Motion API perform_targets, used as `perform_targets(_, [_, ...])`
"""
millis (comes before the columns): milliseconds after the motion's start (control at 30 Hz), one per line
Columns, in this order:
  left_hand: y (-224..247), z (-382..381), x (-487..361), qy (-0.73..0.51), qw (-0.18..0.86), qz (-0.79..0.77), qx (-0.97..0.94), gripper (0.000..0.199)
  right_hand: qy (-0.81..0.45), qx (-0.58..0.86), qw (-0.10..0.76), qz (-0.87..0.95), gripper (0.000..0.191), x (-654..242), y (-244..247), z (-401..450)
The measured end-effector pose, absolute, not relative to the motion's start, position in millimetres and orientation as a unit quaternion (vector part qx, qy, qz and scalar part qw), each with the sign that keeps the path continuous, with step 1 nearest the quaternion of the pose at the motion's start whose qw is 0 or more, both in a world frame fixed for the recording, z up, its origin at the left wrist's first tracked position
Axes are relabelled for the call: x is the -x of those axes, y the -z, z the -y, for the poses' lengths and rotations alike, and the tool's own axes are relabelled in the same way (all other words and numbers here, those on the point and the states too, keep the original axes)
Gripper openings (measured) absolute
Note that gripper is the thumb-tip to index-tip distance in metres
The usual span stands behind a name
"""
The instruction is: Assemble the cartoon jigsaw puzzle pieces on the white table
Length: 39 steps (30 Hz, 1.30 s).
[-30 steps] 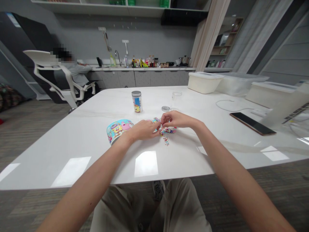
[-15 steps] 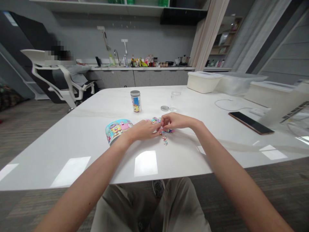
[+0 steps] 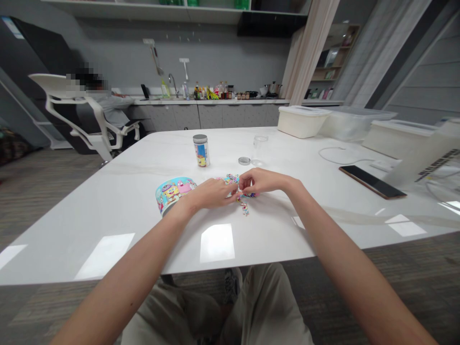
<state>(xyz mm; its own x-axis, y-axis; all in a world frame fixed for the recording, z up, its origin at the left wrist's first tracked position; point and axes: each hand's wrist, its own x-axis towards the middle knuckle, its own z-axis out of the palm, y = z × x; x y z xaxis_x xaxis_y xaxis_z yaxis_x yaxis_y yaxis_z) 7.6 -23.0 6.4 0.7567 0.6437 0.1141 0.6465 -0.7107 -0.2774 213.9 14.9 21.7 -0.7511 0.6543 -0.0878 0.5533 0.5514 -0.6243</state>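
Note:
My left hand (image 3: 214, 192) rests low over the white table with its fingers bent together, the tips meeting those of my right hand (image 3: 257, 180). My right hand is closed in a pinch. Whatever lies between the fingertips is too small to make out. Under and around the fingers are small colourful pieces (image 3: 232, 178), looking like jigsaw pieces and partly hidden by the hands. A short strip of such pieces (image 3: 245, 209) lies just in front of the fingertips. By my left wrist is a cartoon-printed, round-edged thing (image 3: 174, 189), partly covered by the forearm.
Behind the hands stand a cartoon-labelled jar (image 3: 201, 152) with a grey lid and a clear jar (image 3: 259, 149), with a loose metal lid (image 3: 244, 161) beside it. A phone (image 3: 372, 182) and plastic boxes (image 3: 304, 123) are at the right. A person (image 3: 111, 110) sits at the back left.
The hands keep almost the same place and pinched pose, with only slight finger movement. My legs below the table have shifted, and the view has turned a little.

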Motion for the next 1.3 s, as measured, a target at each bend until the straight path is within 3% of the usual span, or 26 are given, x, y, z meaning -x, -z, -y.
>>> perform_targets(133, [-5.3,21.6,-7.1,-0.006,0.155,0.354,0.922,0.031,-0.332,0.345,0.080,0.874,0.009,-213.4,-23.8,-12.7])
perform_targets(433, [-4.9,21.7,-7.5,-0.004,0.141,0.340,0.930,0.035,-0.336,0.349,0.034,0.874,0.021,-212.4,-25.4,-12.1])
perform_targets(633, [-5.5,20.9,-6.4,0.013,0.134,0.337,0.932,0.040,-0.322,0.322,0.035,0.890,0.012,-214.0,-23.7,-13.8])
perform_targets(1300, [-6.7,24.3,-9.3,0.023,0.156,0.345,0.925,0.038,-0.317,0.334,0.019,0.887,0.013,-213.5,-25.0,-13.6])
